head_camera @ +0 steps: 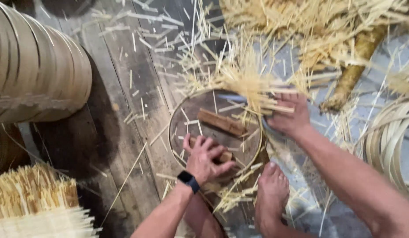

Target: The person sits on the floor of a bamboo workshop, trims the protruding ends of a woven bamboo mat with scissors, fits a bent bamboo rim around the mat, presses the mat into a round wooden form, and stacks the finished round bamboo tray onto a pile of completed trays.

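A round bamboo hoop (171, 128) lies flat on the dark wooden floor, with two short brown wooden blocks inside it. My left hand (205, 158), with a black wristwatch on its wrist, presses down on the nearer block (225, 156) at the hoop's near side. The other block (221, 122) lies loose in the middle. My right hand (287, 113) grips a bundle of thin pale bamboo sticks (249, 86) over the hoop's far right rim. My bare foot (271, 194) rests just below the hoop.
A tall stack of bamboo hoops (37, 66) stands at the left. Cut stick bundles (34, 200) lie at the bottom left. Loose hoops (390, 141) sit at the right edge. A heap of sticks and a thick bamboo piece (352, 75) fill the top right.
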